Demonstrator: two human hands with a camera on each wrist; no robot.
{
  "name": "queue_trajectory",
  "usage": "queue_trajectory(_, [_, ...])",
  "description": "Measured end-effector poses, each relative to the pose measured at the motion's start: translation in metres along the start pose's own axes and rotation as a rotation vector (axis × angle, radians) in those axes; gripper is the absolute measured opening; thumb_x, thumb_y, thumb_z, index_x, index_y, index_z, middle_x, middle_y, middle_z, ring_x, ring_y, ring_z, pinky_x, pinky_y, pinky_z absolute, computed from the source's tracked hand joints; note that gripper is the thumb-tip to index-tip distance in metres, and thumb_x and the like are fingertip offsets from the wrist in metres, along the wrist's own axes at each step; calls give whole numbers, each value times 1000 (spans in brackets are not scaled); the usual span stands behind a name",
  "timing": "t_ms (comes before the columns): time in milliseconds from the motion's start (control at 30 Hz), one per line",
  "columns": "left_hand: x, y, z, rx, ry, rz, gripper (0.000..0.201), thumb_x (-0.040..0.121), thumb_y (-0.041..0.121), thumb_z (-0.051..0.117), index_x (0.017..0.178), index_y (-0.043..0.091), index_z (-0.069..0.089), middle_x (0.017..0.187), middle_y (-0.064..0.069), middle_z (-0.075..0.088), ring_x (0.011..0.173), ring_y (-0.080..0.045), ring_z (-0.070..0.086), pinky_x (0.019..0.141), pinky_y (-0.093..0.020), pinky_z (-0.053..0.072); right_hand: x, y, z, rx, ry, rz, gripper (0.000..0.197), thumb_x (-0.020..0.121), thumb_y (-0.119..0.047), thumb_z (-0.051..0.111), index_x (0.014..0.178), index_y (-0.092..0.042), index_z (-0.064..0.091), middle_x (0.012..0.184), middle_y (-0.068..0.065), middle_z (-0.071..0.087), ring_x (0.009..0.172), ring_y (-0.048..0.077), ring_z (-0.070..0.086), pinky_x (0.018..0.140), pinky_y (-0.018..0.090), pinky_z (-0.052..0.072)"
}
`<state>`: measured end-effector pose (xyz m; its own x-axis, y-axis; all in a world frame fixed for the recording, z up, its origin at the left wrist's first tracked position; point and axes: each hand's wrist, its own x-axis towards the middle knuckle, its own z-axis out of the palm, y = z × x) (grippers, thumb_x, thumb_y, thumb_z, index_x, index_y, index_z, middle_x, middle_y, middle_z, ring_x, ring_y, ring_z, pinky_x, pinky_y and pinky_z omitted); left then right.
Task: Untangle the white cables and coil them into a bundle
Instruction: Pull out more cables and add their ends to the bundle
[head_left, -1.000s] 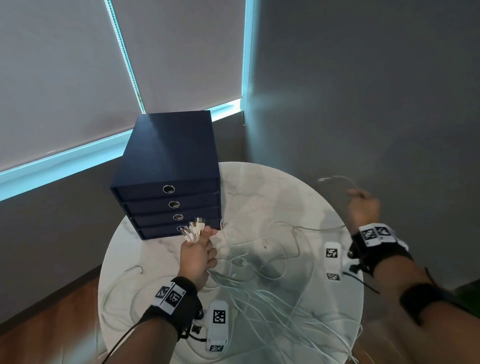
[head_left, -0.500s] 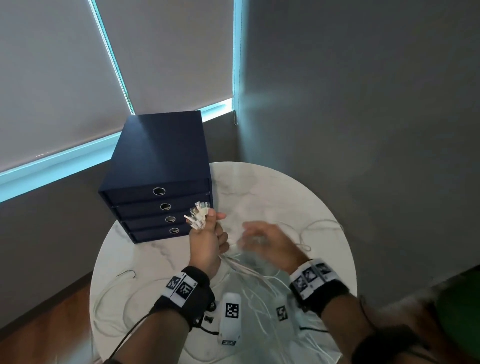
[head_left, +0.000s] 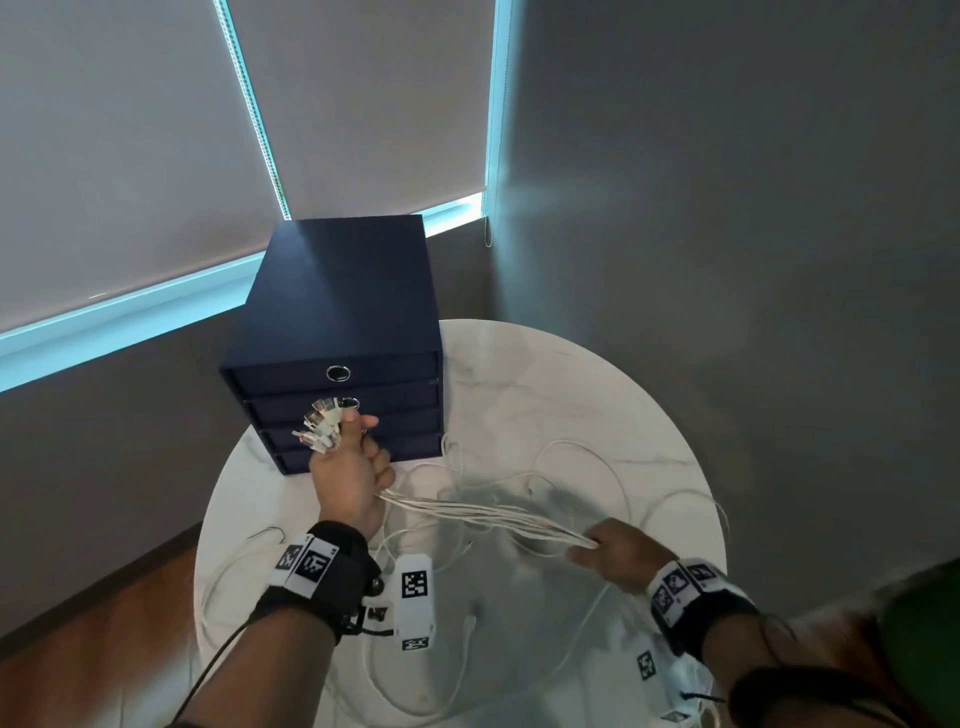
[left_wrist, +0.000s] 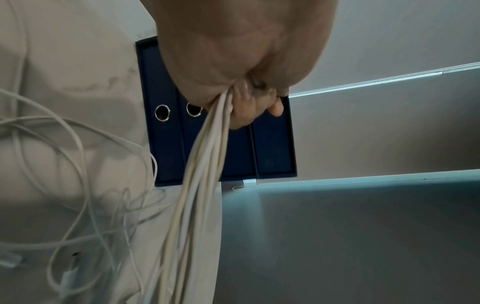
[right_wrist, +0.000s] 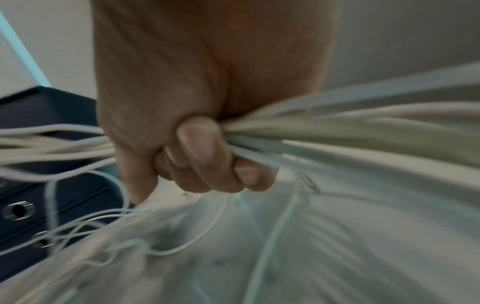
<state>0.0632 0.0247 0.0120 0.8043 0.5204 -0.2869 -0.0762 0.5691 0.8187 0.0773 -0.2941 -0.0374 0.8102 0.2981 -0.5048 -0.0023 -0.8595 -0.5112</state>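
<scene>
Several white cables (head_left: 483, 514) run as one taut bunch between my two hands above the round marble table (head_left: 545, 364). My left hand (head_left: 350, 475) is fisted around their plug ends (head_left: 322, 423), which fan out above the thumb in front of the drawer box. In the left wrist view the cables (left_wrist: 205, 156) leave the left hand (left_wrist: 249, 102) downward. My right hand (head_left: 610, 551) grips the same bunch lower right; its wrist view shows the fingers (right_wrist: 205, 156) curled round the cables (right_wrist: 337, 127), blurred. Loose loops (head_left: 597, 467) lie on the table.
A dark blue box with several ring-pull drawers (head_left: 337, 353) stands at the table's back left, close behind my left hand. Grey walls and a window blind (head_left: 130, 156) close the corner. Cable slack (head_left: 223, 587) hangs over the table's left and front edges.
My right hand came back from the far right, took hold of the bunch near the left hand and slid down it toward me, pulling the cables straight. The left hand rose slightly.
</scene>
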Motion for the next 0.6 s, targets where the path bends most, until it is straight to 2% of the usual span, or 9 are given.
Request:
queue_trajectory(133, [5,0,-4,41,9,7,33,104,37,51,81,15,59,47,9,28,39,-5,22,36,-17,19,-20,39,-20,-12,50,129,25,92,-40,63,76,-19,61,50,-7,49,36,-3,43,40,10,29])
queue_trajectory(233, [7,-2,-9,61,20,4,33,104,37,51,82,14,60,48,8,29,39,-6,23,38,-16,18,-29,67,-42,36,159,166,27,90,-24,69,65,-23,61,34,-12,47,32,-2,45,39,11,34])
queue_trajectory(300, [8,-3,-11,79,19,0,33,103,37,52,82,13,60,49,7,30,39,-7,24,38,-16,18,-33,84,-59,49,277,191,37,89,-10,69,57,-24,58,31,-11,44,39,0,42,42,12,34])
queue_trajectory(333, [8,-4,-11,94,12,-11,33,103,37,52,82,13,60,49,6,31,39,-7,24,38,-16,18,-35,90,-69,51,328,220,37,89,-8,69,57,-23,59,35,-11,47,46,5,45,46,13,34])
queue_trajectory(367, [6,-5,-10,110,-3,-32,32,103,36,53,82,13,60,49,6,31,39,-7,24,38,-16,18,-35,94,-79,38,371,241,33,89,-10,69,60,-22,61,46,-10,55,55,13,53,54,20,39])
queue_trajectory(433, [2,-10,-8,162,-59,-86,31,103,35,53,84,12,60,49,6,30,38,-7,24,38,-17,17,-36,95,-99,-57,433,310,17,90,-16,65,74,-20,70,75,9,71,80,28,67,70,30,46])
queue_trajectory(467, [-2,-12,-6,201,-99,-113,30,103,34,53,84,12,60,49,7,30,39,-7,24,38,-17,17,-38,92,-109,-95,478,331,12,89,-19,63,83,-18,74,86,16,73,89,33,69,76,34,48])
queue_trajectory(533, [-10,-18,-3,294,-191,-155,30,103,33,52,84,12,59,51,6,28,40,-8,21,40,-18,16,-35,89,-119,-139,578,351,22,85,-28,59,93,-14,75,94,20,73,94,38,68,79,38,51])
queue_trajectory(600, [-18,-24,0,397,-270,-167,29,103,32,52,84,11,58,54,4,26,42,-10,19,42,-18,16,-28,92,-115,-112,585,381,23,87,-29,64,102,-14,73,98,19,73,96,38,68,82,39,54])
